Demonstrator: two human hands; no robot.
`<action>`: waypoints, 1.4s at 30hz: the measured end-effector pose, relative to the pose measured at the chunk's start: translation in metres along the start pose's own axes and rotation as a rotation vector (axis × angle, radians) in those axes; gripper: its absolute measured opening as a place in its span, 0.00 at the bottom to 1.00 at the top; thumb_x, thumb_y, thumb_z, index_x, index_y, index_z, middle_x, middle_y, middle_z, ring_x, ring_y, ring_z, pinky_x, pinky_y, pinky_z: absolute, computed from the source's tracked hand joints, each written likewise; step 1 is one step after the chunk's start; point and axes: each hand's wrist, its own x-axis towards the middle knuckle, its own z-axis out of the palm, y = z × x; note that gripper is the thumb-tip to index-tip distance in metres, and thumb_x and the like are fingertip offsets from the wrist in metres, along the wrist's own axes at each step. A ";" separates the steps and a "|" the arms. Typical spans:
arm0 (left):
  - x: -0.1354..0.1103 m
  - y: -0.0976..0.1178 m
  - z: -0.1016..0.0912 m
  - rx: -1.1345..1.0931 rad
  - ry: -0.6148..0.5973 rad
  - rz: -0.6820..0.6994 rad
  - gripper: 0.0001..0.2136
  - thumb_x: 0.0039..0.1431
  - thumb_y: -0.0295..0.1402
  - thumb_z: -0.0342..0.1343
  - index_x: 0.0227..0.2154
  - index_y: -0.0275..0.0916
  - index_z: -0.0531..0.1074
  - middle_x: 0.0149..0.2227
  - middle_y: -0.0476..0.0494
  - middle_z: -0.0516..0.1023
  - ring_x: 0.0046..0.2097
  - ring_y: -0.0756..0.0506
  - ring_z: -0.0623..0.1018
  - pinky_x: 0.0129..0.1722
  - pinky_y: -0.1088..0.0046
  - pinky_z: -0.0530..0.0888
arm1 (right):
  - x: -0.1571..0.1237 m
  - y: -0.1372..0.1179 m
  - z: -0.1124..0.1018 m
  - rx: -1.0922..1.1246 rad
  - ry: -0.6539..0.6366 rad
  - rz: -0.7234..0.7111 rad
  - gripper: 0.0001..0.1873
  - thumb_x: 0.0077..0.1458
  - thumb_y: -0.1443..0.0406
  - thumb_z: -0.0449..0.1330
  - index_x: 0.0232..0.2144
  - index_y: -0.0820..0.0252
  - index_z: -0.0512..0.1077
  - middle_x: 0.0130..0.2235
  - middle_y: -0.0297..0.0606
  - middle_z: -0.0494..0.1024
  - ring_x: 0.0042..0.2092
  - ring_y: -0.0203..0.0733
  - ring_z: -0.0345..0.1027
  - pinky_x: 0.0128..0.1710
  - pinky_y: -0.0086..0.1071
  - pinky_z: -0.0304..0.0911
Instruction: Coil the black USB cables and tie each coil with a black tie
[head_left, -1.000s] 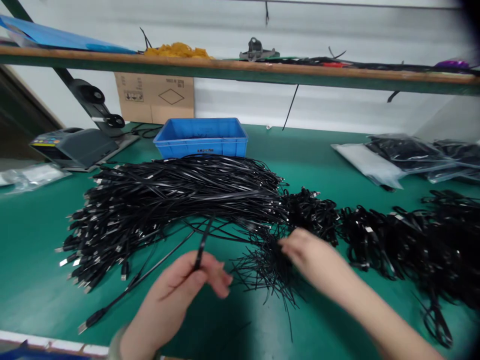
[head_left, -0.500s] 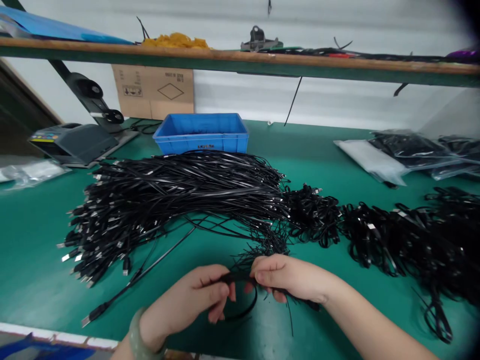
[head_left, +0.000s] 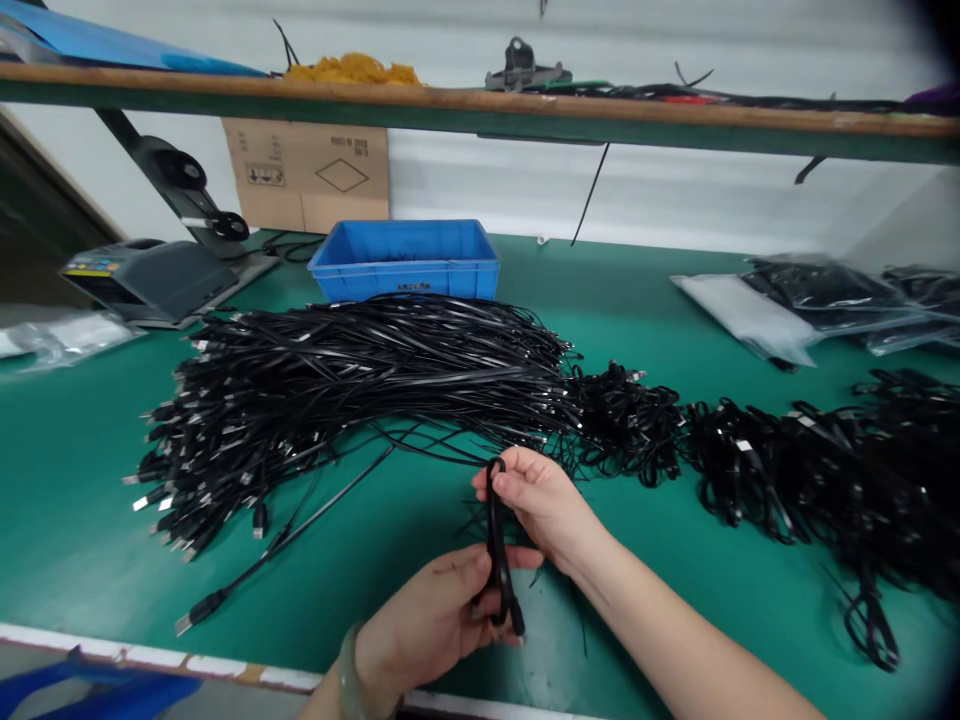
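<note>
A folded black USB cable (head_left: 496, 535) stands nearly upright between my hands, its loop at the top and a plug end at the bottom. My left hand (head_left: 442, 610) is closed around its lower part. At the upper loop, my right hand (head_left: 544, 505) pinches the cable between thumb and fingers. Short black ties (head_left: 471, 522) lie on the table behind my hands, partly hidden by them. Beyond them spreads a large pile of straight black USB cables (head_left: 375, 370). One loose cable (head_left: 277, 545) lies at the left front of the pile.
Folded cable bundles (head_left: 630, 425) run along the right side. A blue bin (head_left: 405, 280) stands behind the pile, with a grey tape dispenser (head_left: 154, 280) to its left. Plastic bags (head_left: 757, 315) lie at the back right, and a shelf (head_left: 450, 100) crosses above the green table (head_left: 600, 295).
The cable bundle has turned from lying sideways to nearly upright. My right hand has moved up to its top loop, while my left hand has shifted right and down to its lower part.
</note>
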 end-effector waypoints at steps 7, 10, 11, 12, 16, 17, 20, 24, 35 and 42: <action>-0.008 0.009 -0.015 0.293 0.244 0.129 0.11 0.49 0.41 0.60 0.28 0.37 0.73 0.30 0.48 0.73 0.34 0.50 0.71 0.35 0.76 0.68 | -0.012 0.005 -0.008 -0.652 0.068 -0.181 0.07 0.49 0.61 0.59 0.29 0.58 0.67 0.31 0.35 0.73 0.34 0.38 0.66 0.37 0.34 0.60; -0.018 0.017 -0.022 0.316 0.399 0.186 0.11 0.50 0.40 0.58 0.29 0.37 0.71 0.33 0.46 0.75 0.39 0.47 0.72 0.39 0.71 0.70 | -0.033 0.019 -0.013 -1.201 -0.059 -0.199 0.03 0.49 0.65 0.61 0.29 0.57 0.71 0.32 0.34 0.71 0.38 0.41 0.63 0.39 0.35 0.58; -0.020 0.019 -0.023 0.296 0.425 0.187 0.11 0.50 0.41 0.58 0.29 0.37 0.70 0.32 0.46 0.75 0.38 0.46 0.73 0.38 0.70 0.71 | -0.040 0.026 -0.013 -1.350 -0.145 -0.168 0.04 0.47 0.65 0.63 0.29 0.56 0.71 0.33 0.34 0.71 0.40 0.42 0.62 0.39 0.35 0.57; -0.022 0.020 -0.024 0.280 0.440 0.185 0.11 0.49 0.41 0.58 0.28 0.37 0.69 0.29 0.47 0.74 0.35 0.47 0.73 0.35 0.70 0.71 | -0.047 0.034 -0.013 -1.470 -0.226 -0.133 0.05 0.46 0.64 0.64 0.28 0.55 0.72 0.34 0.34 0.71 0.41 0.43 0.61 0.39 0.35 0.56; -0.020 0.021 -0.026 0.279 0.467 0.198 0.11 0.50 0.41 0.56 0.25 0.38 0.64 0.21 0.55 0.65 0.22 0.53 0.67 0.20 0.77 0.67 | -0.062 0.055 -0.014 -1.719 -0.338 -0.112 0.03 0.48 0.65 0.62 0.27 0.57 0.71 0.36 0.36 0.70 0.42 0.45 0.60 0.40 0.37 0.56; -0.019 0.020 -0.027 0.291 0.475 0.201 0.12 0.50 0.42 0.55 0.25 0.38 0.64 0.20 0.56 0.63 0.20 0.54 0.64 0.17 0.79 0.64 | -0.063 0.055 -0.015 -1.703 -0.325 -0.128 0.02 0.50 0.67 0.61 0.27 0.58 0.70 0.36 0.36 0.70 0.42 0.45 0.60 0.41 0.38 0.56; -0.013 0.017 -0.028 0.369 0.533 0.190 0.11 0.52 0.43 0.51 0.26 0.39 0.63 0.18 0.58 0.58 0.18 0.54 0.59 0.14 0.81 0.55 | -0.057 0.046 -0.017 -1.371 -0.177 -0.115 0.05 0.52 0.71 0.56 0.26 0.59 0.67 0.33 0.35 0.70 0.38 0.41 0.61 0.39 0.34 0.57; -0.004 0.005 -0.019 0.791 0.686 0.324 0.08 0.56 0.37 0.47 0.30 0.39 0.66 0.22 0.51 0.65 0.25 0.48 0.68 0.23 0.75 0.63 | -0.040 0.035 -0.008 -0.530 0.116 0.049 0.11 0.47 0.65 0.59 0.35 0.58 0.63 0.22 0.26 0.65 0.24 0.33 0.58 0.24 0.27 0.54; -0.001 0.002 0.003 0.614 0.423 0.301 0.12 0.57 0.39 0.45 0.21 0.40 0.63 0.20 0.53 0.62 0.23 0.51 0.62 0.25 0.76 0.62 | -0.029 0.033 -0.001 -0.476 0.014 -0.066 0.04 0.43 0.67 0.60 0.23 0.59 0.66 0.22 0.29 0.66 0.24 0.33 0.61 0.25 0.27 0.59; 0.004 0.006 -0.005 0.504 0.384 0.256 0.15 0.51 0.45 0.53 0.25 0.37 0.68 0.23 0.53 0.64 0.25 0.52 0.62 0.25 0.78 0.60 | -0.022 0.010 -0.017 -0.493 -0.217 0.138 0.21 0.40 0.70 0.63 0.41 0.57 0.72 0.30 0.32 0.76 0.31 0.36 0.69 0.34 0.31 0.64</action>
